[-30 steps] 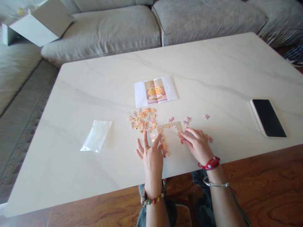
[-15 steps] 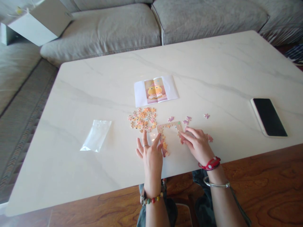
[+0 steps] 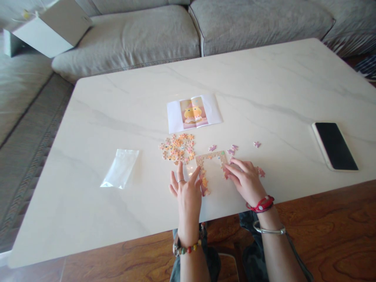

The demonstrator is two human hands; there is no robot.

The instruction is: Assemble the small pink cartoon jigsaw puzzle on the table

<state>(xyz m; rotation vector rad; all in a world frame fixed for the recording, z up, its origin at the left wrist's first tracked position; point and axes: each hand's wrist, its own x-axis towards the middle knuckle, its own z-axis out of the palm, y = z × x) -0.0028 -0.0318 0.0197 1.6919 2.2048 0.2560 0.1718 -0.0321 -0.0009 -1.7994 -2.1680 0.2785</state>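
A partly joined jigsaw puzzle (image 3: 210,155) lies near the table's front edge, its joined pieces making a top strip and two sides. My left hand (image 3: 188,190) has its fingers spread, the index fingertip touching the left side of the puzzle. At the right side, my right hand (image 3: 245,178) rests with thumb and index fingertips on the edge pieces; nothing shows lifted in it. A pile of loose puzzle pieces (image 3: 178,148) sits beyond my left hand. Several purple pieces (image 3: 232,149) lie above my right hand, and a reddish piece (image 3: 261,172) is beside it.
A folded picture sheet (image 3: 194,112) with a yellow figure lies behind the pile. To the left is a clear plastic bag (image 3: 120,168). A phone (image 3: 335,146) lies at the right of the marble-patterned table (image 3: 117,105). A grey sofa (image 3: 141,35) stands behind.
Both hands and the puzzle pieces look the same. Only the view has shifted very slightly.
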